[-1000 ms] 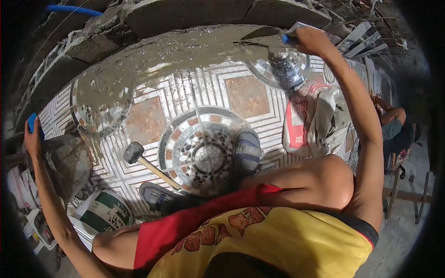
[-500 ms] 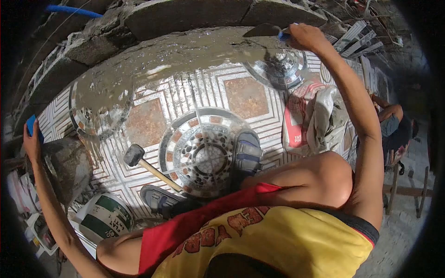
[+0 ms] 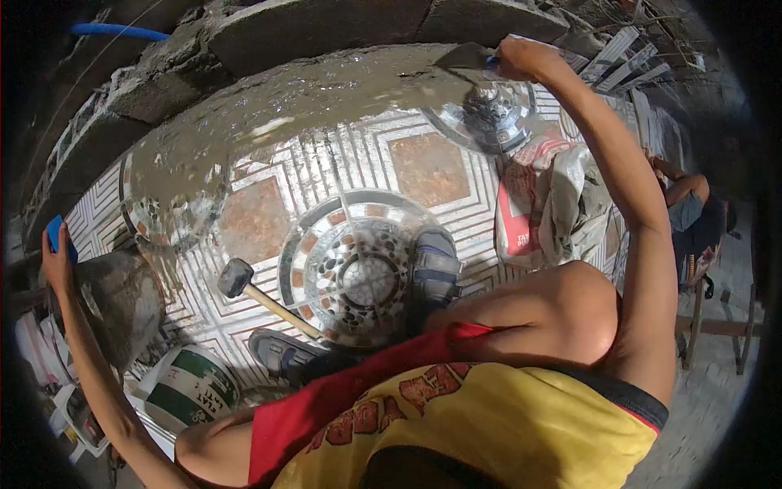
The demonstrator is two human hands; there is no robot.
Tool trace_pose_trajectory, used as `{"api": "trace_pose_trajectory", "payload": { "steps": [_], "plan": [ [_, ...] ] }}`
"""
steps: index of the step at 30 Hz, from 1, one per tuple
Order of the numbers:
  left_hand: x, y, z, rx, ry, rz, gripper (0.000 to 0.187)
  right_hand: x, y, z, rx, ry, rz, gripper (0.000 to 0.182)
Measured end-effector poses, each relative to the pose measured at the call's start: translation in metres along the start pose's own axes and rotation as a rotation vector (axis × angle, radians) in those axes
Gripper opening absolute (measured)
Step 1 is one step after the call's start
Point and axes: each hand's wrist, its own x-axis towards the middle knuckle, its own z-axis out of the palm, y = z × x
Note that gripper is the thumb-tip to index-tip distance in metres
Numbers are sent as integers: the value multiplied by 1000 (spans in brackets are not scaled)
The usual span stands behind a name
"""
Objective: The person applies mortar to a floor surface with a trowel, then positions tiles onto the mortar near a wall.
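Observation:
At the far right end of the wet mortar (image 3: pixel 326 81), my right hand (image 3: pixel 525 59) is closed around the blue handle of a trowel (image 3: pixel 461 60). The trowel's dark blade points left over the mortar, along the base of the block wall. Far off to the left, my left hand (image 3: pixel 57 265) grips a flat blue object (image 3: pixel 55 234) whose kind I cannot make out. Below the mortar spread patterned floor tiles (image 3: pixel 428 167), their upper edge smeared grey. A rubber mallet (image 3: pixel 237 278) with a wooden handle lies on the tiles between my sandalled feet.
A concrete block wall (image 3: pixel 318 33) curves along the top. A red and white sack (image 3: pixel 542 208) lies on the right. At lower left stand a green and white bucket (image 3: pixel 194 387) and a dusty grey container (image 3: pixel 130 301). Another person (image 3: pixel 696 220) is at the far right.
My right hand and the trowel have shifted slightly left, and the blade looks more tilted. My left hand stays about where it was, still holding the blue object.

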Motion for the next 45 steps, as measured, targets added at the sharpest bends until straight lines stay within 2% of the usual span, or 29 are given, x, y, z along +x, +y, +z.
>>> {"api": "trace_pose_trajectory", "payload": {
  "steps": [1,3,6,7,9,10,12,14,18,20,22,23,27,28,31,33,34,36,39,42,43,45],
  "plan": [
    [-4,6,-3,-4,-1,-9,75,-4,11,5,1,0,5,25],
    [-7,11,-5,-7,1,-24,75,-16,22,-6,-178,-19,307,26],
    [-12,18,-5,-39,36,34,76,-29,34,-26,-130,-2,354,29],
    [-12,22,-6,-50,21,27,77,-29,26,-26,-129,-6,355,29],
    [-12,24,-10,-58,3,29,79,-28,5,-19,-51,146,215,28],
    [-10,23,-12,-47,-21,14,80,-15,11,-2,54,133,116,30],
    [-6,13,-11,-43,-35,-1,81,0,1,2,45,48,153,29],
    [-3,1,-3,-93,-19,32,81,7,22,20,19,29,211,28],
    [-10,23,-16,46,-65,-31,73,-13,43,16,-45,-63,321,30],
    [-11,24,-15,23,-16,48,71,-7,50,27,-11,-86,306,31],
    [-7,15,-10,-16,-21,41,74,-7,31,25,-32,43,186,31],
    [-5,12,-8,-56,-19,35,76,-3,24,30,83,121,216,30],
    [-5,14,-12,1,-23,8,77,-5,44,30,22,36,221,32],
    [-7,18,-14,-36,-63,-6,73,-10,48,27,-4,-14,325,31],
    [-9,26,-18,-56,-107,-31,71,-2,66,37,13,-29,372,27],
    [-11,23,-14,-40,-121,-35,71,-7,50,32,35,-9,226,27],
    [-12,23,-12,-31,-50,14,72,-3,48,46,117,128,173,27],
    [-8,13,-6,-27,31,61,73,-5,43,47,58,91,251,29],
    [-3,7,-7,-8,-39,-40,77,-16,56,39,-39,11,344,29],
    [-8,12,-9,36,-49,20,76,-24,47,21,-34,-7,342,34],
    [-10,13,-8,-31,-44,17,76,-25,38,15,-34,-3,275,32],
    [-7,9,-5,-98,-46,28,76,-23,22,17,47,-77,279,31]
  ]
}}
